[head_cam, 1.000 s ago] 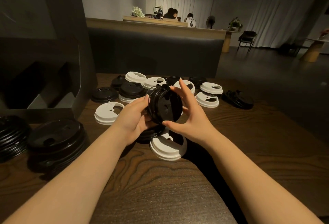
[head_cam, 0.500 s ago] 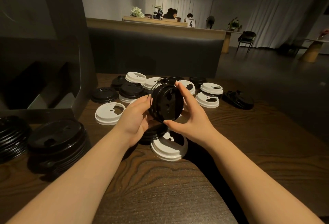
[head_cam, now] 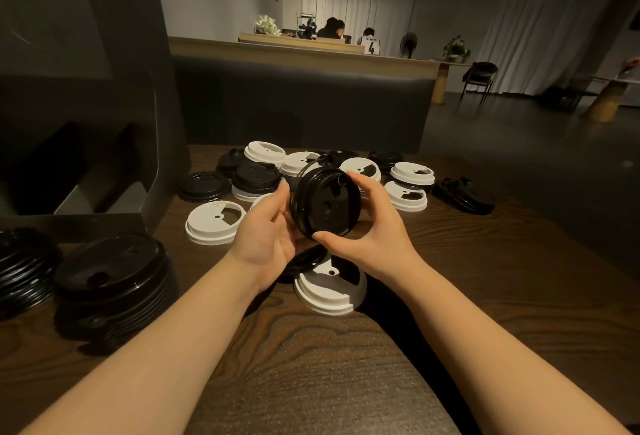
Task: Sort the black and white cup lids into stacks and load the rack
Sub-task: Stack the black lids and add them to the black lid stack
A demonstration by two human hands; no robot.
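surface (head_cam: 311, 365): dark wood grain, carries all lids
white lid (head_cam: 329, 287): just below the grip, flat on surface
left hand (head_cam: 266, 240): fingers curled round left edge of black lid stack
right hand (head_cam: 374, 230): thumb under, fingers over right edge, same stack
black lid stack (head_cam: 323, 206): lifted, tilted on edge, pinched between both hands
black stacks (head_cam: 110, 272): well left of grip
loose lids (head_cam: 405, 194): black and white, beyond grip
rack (head_cam: 79, 95): far left, dark
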